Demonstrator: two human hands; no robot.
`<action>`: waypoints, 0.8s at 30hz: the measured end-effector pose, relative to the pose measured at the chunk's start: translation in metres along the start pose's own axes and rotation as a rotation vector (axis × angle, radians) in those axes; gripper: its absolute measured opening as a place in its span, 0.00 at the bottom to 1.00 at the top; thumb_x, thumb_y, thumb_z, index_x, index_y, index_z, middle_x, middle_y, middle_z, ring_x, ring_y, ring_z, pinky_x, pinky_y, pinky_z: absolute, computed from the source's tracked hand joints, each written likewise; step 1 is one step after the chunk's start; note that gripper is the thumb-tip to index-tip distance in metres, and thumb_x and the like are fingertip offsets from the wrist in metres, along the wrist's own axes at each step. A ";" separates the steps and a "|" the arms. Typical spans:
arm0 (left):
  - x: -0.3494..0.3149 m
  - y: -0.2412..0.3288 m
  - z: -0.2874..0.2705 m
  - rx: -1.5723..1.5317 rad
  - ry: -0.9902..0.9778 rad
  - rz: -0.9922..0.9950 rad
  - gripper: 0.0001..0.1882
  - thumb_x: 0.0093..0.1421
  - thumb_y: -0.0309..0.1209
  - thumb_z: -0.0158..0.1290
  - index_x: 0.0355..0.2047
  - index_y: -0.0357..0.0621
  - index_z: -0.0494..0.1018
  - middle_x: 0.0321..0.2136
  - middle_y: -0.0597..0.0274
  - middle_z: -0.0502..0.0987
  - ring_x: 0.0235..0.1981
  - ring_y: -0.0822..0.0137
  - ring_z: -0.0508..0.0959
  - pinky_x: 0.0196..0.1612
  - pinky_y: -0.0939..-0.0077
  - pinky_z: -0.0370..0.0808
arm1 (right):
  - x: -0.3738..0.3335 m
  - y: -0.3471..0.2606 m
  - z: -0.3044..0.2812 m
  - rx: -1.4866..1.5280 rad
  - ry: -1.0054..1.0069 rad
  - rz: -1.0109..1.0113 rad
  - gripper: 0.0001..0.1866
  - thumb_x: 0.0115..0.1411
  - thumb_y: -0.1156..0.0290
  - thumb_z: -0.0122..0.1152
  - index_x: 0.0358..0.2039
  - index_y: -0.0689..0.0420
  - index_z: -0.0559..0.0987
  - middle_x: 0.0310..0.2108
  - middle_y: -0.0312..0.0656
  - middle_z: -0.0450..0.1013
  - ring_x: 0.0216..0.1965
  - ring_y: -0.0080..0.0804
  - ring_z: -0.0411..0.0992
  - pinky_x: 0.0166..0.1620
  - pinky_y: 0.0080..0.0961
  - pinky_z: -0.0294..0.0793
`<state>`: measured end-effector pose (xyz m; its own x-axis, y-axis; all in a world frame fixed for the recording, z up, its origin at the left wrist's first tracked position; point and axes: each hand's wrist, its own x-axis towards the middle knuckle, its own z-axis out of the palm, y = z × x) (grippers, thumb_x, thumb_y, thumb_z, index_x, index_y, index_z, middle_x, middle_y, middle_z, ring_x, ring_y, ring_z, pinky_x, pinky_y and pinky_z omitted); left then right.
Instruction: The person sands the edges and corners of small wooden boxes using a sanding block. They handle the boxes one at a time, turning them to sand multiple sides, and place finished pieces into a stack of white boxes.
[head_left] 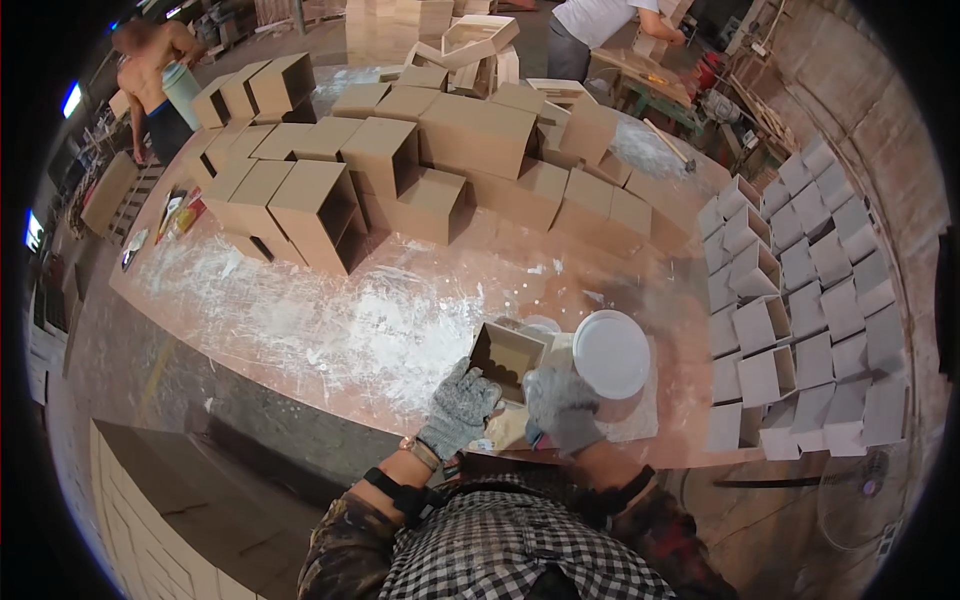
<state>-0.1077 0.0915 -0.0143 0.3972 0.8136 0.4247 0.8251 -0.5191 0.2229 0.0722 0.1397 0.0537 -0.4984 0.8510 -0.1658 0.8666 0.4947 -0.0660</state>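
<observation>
My left hand (460, 408), in a grey knit glove with a band at the wrist, grips the near left edge of a small brown open box (510, 358). The box is tilted, its open side facing me. My gloved right hand (562, 408) is at its right edge, smeared by motion. Its fingers look curled, and something small and coloured shows under them, too blurred to name. Just right of the box sits a round white lid or tub (611, 354). A smaller pale round thing (541, 325) shows partly behind the box.
Many brown boxes (390, 150) are stacked across the worktable (330, 350), which bears white smears. Rows of pale boxes (790, 300) stand at the right. A hammer (670, 145) lies at the far right edge. Two other people are at work beyond the table.
</observation>
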 end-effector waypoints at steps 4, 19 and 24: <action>0.014 0.004 0.000 -0.027 0.031 0.040 0.13 0.50 0.40 0.58 0.31 0.46 0.74 0.30 0.60 0.76 0.42 0.57 0.75 0.60 0.57 0.63 | 0.050 0.049 0.014 -0.164 0.191 0.006 0.10 0.53 0.63 0.54 0.29 0.54 0.79 0.30 0.48 0.75 0.34 0.46 0.74 0.38 0.41 0.74; 0.014 0.010 -0.001 -0.042 -0.029 -0.013 0.12 0.51 0.42 0.57 0.29 0.47 0.74 0.27 0.58 0.76 0.37 0.58 0.76 0.60 0.59 0.63 | 0.048 0.064 -0.011 -0.159 0.103 -0.291 0.09 0.49 0.64 0.56 0.22 0.54 0.80 0.23 0.44 0.75 0.26 0.44 0.75 0.35 0.41 0.74; 0.021 0.014 0.001 -0.086 -0.004 -0.018 0.12 0.51 0.41 0.57 0.29 0.47 0.74 0.26 0.58 0.76 0.37 0.58 0.76 0.60 0.59 0.63 | 0.036 0.077 0.059 -0.332 0.358 -0.201 0.13 0.52 0.60 0.55 0.27 0.54 0.82 0.29 0.44 0.76 0.32 0.44 0.76 0.35 0.39 0.76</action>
<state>-0.0874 0.1019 -0.0027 0.3840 0.8239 0.4167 0.7947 -0.5247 0.3051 0.1224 0.1980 -0.0157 -0.6817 0.7119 0.1688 0.7272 0.6341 0.2628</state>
